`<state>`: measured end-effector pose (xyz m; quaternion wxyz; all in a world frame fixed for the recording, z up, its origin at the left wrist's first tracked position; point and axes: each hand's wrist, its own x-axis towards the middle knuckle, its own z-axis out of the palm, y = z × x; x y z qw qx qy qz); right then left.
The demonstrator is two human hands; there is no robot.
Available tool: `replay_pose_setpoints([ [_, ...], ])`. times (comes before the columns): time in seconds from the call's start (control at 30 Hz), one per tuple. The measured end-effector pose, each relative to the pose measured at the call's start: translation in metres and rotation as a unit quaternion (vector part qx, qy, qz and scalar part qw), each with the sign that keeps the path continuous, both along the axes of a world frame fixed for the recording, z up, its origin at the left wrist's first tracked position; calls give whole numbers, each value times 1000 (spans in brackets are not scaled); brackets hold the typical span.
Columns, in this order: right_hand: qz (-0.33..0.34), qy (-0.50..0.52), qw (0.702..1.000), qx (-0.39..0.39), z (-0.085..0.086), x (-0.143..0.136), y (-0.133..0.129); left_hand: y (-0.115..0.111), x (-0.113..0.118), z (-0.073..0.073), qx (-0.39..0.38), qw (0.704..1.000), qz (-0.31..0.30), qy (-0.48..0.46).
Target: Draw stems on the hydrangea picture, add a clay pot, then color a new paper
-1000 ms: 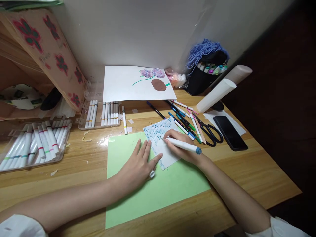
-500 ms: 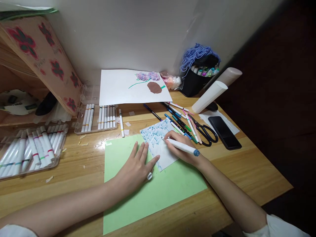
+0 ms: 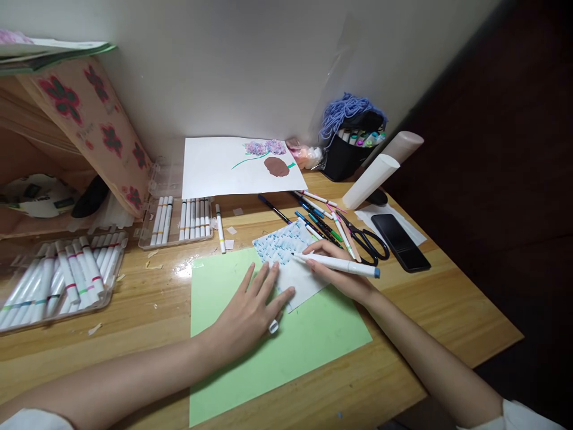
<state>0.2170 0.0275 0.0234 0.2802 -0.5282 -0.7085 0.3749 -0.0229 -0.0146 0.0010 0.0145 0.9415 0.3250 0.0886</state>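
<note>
My right hand (image 3: 342,278) is closed round a white marker (image 3: 342,263) with a blue end. The marker's dark tip is over a small white paper (image 3: 304,286), whose upper part bears short blue dashes; whether it touches the paper I cannot tell. My left hand (image 3: 255,301) lies flat with its fingers spread, its fingertips resting on that paper's left edge. From beneath its palm, below the thumb, pokes a white marker cap (image 3: 273,326). Under the small paper is a large green sheet (image 3: 233,382), partly covered by my left hand and forearm.
Behind the hands lie several loose pens (image 3: 274,209), black-handled scissors (image 3: 373,245) and a phone (image 3: 400,242). A flower drawing (image 3: 210,167) leans at the back. Trays of markers (image 3: 58,275) stand left. At the right back are a black pen holder (image 3: 342,158) and a white tube (image 3: 371,182).
The marker in my right hand has swung to a flatter slant, its tip a little farther left. My left hand stays in place on the paper. The whole view has shifted slightly.
</note>
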Motion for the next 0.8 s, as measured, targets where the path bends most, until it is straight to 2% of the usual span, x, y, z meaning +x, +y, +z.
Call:
replay_pose_setpoints([
  [0.17,38,-22,999,21,-3,-4,-2,-1,1,-2,-37,999,-20,-2],
  [0.23,32,-38,998,49,-1,-5,-1,0,1,-3,-46,999,-23,2],
  [0.3,20,-51,996,71,2,-6,1,0,1,-4,-47,999,-23,4],
  [0.43,49,-62,994,68,4,-4,3,0,2,-3,-37,999,-20,7],
  [0.53,25,-63,994,87,2,-3,4,0,2,-1,-32,999,-21,18],
  [0.63,30,-43,996,68,0,-4,5,0,2,0,-27,999,-22,26],
  [0.8,-1,-32,998,52,-2,-5,8,1,3,0,-18,999,-22,27],
])
